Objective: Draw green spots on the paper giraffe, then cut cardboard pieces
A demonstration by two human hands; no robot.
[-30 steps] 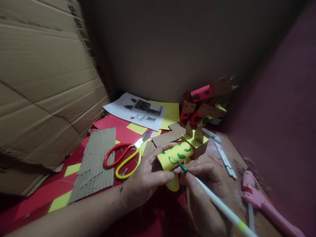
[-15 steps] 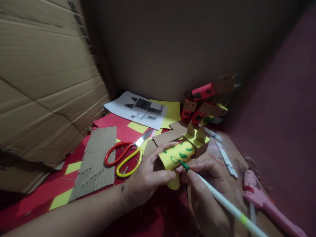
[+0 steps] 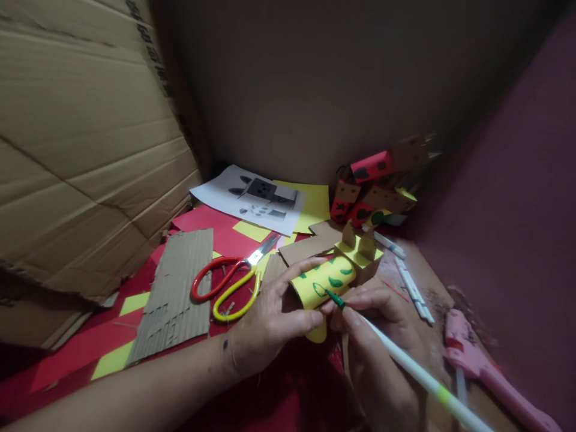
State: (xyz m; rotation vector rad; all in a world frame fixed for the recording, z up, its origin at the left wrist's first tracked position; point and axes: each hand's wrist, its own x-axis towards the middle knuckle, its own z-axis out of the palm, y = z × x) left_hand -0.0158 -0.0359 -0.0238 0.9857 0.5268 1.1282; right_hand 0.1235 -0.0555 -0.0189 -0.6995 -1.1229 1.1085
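One left hand [image 3: 272, 321] clamped round yellow tube [image 3: 326, 279], right hand [image 3: 375, 363] pinching marker [image 3: 411, 371], green tip [image 3: 335, 299] at leaf outline [image 3: 319, 290], scissors [image 3: 255, 258] at left, glue gun [image 3: 472, 361] near right.

**Pink glue gun [image 3: 473, 359] at four o'clock**

We see red-and-yellow scissors [image 3: 254, 258] between seven and eight, overlapping a corrugated cardboard piece [image 3: 173, 300] at eight. A large cardboard panel [image 3: 85, 180] fills nine o'clock; towards two, we spot piled red figures [image 3: 372, 166].

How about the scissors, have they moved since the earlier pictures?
No: the scissors lie in the same place, the red handle still overlapping the right edge of the cardboard piece.
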